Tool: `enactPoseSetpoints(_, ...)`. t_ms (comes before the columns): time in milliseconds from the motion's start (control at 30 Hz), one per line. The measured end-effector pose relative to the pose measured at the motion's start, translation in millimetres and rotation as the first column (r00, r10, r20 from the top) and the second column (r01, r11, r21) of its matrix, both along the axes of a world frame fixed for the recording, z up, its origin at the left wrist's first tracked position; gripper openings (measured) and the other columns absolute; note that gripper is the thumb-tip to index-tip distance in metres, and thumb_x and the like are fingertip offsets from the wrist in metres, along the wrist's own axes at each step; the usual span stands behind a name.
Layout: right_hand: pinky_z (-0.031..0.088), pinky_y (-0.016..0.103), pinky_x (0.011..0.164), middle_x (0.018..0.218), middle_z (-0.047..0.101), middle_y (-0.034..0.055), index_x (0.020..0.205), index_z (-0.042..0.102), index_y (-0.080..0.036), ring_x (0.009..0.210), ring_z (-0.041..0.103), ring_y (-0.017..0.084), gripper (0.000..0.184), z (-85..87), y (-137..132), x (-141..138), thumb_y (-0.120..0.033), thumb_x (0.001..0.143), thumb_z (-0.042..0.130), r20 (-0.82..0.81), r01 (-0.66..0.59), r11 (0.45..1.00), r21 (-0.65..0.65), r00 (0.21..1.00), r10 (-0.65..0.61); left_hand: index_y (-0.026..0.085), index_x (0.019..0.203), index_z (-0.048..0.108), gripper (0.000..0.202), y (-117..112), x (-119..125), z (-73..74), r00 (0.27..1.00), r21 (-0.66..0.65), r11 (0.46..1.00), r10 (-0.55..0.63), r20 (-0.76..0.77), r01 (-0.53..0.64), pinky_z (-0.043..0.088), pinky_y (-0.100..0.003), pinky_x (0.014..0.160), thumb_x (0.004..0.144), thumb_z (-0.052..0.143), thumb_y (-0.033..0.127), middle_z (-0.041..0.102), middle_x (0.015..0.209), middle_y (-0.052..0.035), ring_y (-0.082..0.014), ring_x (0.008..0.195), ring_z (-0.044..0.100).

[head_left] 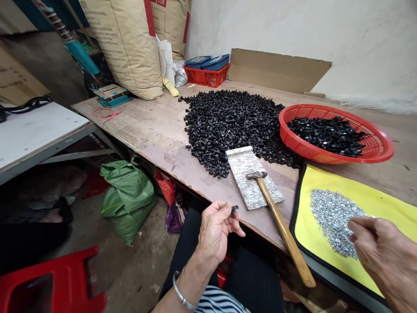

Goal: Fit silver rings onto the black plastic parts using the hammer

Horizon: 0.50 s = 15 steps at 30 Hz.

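My left hand (216, 228) pinches a small black plastic part (234, 211) between thumb and forefinger, just off the table's front edge. Over the yellow mat (321, 176), my right hand (379, 241) is closed beside a pile of small silvery metal pieces (335, 219); whatever its fingertips hold is hidden. Between the hands lies a hammer (276, 213), its head resting on a worn whitish slab (243, 182) and its wooden handle jutting past the table edge. Behind the slab spreads a large heap of black plastic parts (234, 126).
A red plastic basket (386, 145) with more black parts stands at the right. Large paper sacks (120, 48), a red crate (206, 78) with blue lids and a cardboard sheet (276, 67) line the back. A green sack (128, 200) and a red stool (65, 278) are on the floor.
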State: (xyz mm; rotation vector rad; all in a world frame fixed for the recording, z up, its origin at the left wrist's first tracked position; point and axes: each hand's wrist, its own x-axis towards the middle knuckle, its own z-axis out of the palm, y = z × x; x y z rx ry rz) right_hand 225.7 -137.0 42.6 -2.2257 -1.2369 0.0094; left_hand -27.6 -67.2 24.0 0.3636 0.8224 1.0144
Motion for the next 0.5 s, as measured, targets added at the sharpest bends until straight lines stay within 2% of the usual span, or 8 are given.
enactPoseSetpoints(67, 0.039, 0.031, 0.055, 0.063, 0.062, 0.0011, 0.079, 0.062, -0.026, 0.053, 0.055, 0.018, 0.019, 10.1, -1, -29, -0.042, 0.07, 0.055, -0.096, 0.083, 0.996, 0.01, 0.992, -0.082, 0.012, 0.072, 0.049, 0.019, -1, 2, 0.4, 1.0, 0.007, 1.0, 0.002, 0.006, -0.002, 0.049, -0.023, 0.04, 0.075, 0.063, 0.026, 0.059, 0.058, -0.0027, -0.0088, 0.043, 0.05)
enactPoseSetpoints(100, 0.044, 0.033, 0.063, 0.069, 0.065, 0.001, 0.08, 0.064, -0.025, 0.061, 0.059, 0.019, 0.022, 14.1, 0, -47, -0.044, 0.069, 0.058, -0.225, 0.04, 0.998, 0.039, 0.974, -0.03, 0.012, 0.073, 0.049, 0.02, -2, 3, 0.8, 1.0, 0.009, 1.0, 0.001, 0.011, -0.001, 0.049, -0.023, 0.04, 0.075, 0.063, 0.026, 0.059, 0.058, -0.0025, -0.009, 0.043, 0.05)
enactPoseSetpoints(167, 0.047, 0.034, 0.077, 0.086, 0.067, 0.0034, 0.074, 0.065, -0.023, 0.08, 0.062, 0.02, 0.02, 16.5, 6, -85, -0.041, 0.069, 0.063, -0.426, -0.186, 0.956, 0.228, 0.864, 0.27, 0.012, 0.074, 0.049, 0.021, -5, 5, 2.0, 1.0, 0.008, 1.0, -0.005, 0.021, 0.005, 0.049, -0.024, 0.041, 0.074, 0.064, 0.027, 0.059, 0.058, -0.0027, -0.0094, 0.043, 0.051)
enactPoseSetpoints(200, 0.046, 0.033, 0.08, 0.09, 0.066, 0.0045, 0.072, 0.065, -0.022, 0.087, 0.061, 0.021, 0.016, 14.6, 11, -102, -0.037, 0.071, 0.063, -0.506, -0.268, 0.92, 0.288, 0.773, 0.383, 0.012, 0.074, 0.049, 0.022, -6, 6, 2.7, 1.0, 0.009, 1.0, -0.008, 0.025, 0.007, 0.05, -0.024, 0.041, 0.074, 0.065, 0.027, 0.06, 0.059, -0.0027, -0.0095, 0.043, 0.052)
enactPoseSetpoints(233, 0.046, 0.033, 0.082, 0.093, 0.066, 0.0054, 0.072, 0.065, -0.021, 0.09, 0.06, 0.021, 0.014, 10.9, 15, -117, -0.034, 0.074, 0.062, -0.566, -0.303, 0.896, 0.323, 0.697, 0.44, 0.012, 0.073, 0.049, 0.022, -8, 6, 3.3, 1.0, 0.012, 1.0, -0.009, 0.026, 0.009, 0.05, -0.025, 0.042, 0.073, 0.065, 0.028, 0.06, 0.059, -0.0026, -0.0096, 0.043, 0.052)
enactPoseSetpoints(300, 0.046, 0.033, 0.083, 0.095, 0.064, 0.0062, 0.072, 0.065, -0.019, 0.093, 0.059, 0.02, 0.011, 0.3, 24, -140, -0.029, 0.076, 0.061, -0.644, -0.277, 0.889, 0.365, 0.614, 0.456, 0.012, 0.073, 0.05, 0.023, -11, 5, 3.6, 1.0, 0.028, 1.0, -0.001, 0.021, 0.0, 0.05, -0.024, 0.042, 0.071, 0.067, 0.028, 0.06, 0.059, -0.0022, -0.0099, 0.043, 0.053)
enactPoseSetpoints(400, 0.046, 0.032, 0.083, 0.096, 0.064, 0.006, 0.075, 0.066, -0.019, 0.094, 0.058, 0.02, 0.009, -16.1, 32, -155, -0.027, 0.076, 0.063, -0.702, -0.179, 0.9, 0.398, 0.572, 0.424, 0.012, 0.073, 0.052, 0.023, -12, 2, 1.6, 0.999, 0.054, 0.998, 0.036, 0.004, -0.036, 0.049, -0.023, 0.042, 0.069, 0.069, 0.027, 0.059, 0.057, -0.0008, -0.0105, 0.043, 0.054)
enactPoseSetpoints(500, 0.046, 0.031, 0.081, 0.093, 0.065, 0.0053, 0.077, 0.068, -0.019, 0.092, 0.058, 0.019, 0.01, -26.6, 35, -158, -0.028, 0.073, 0.066, -0.739, -0.158, 0.912, 0.377, 0.542, 0.4, 0.012, 0.072, 0.053, 0.023, -13, 0, -1.7, 0.997, 0.082, 0.994, 0.069, -0.018, -0.067, 0.048, -0.023, 0.041, 0.069, 0.069, 0.028, 0.058, 0.053, 0.0004, -0.0109, 0.042, 0.054)
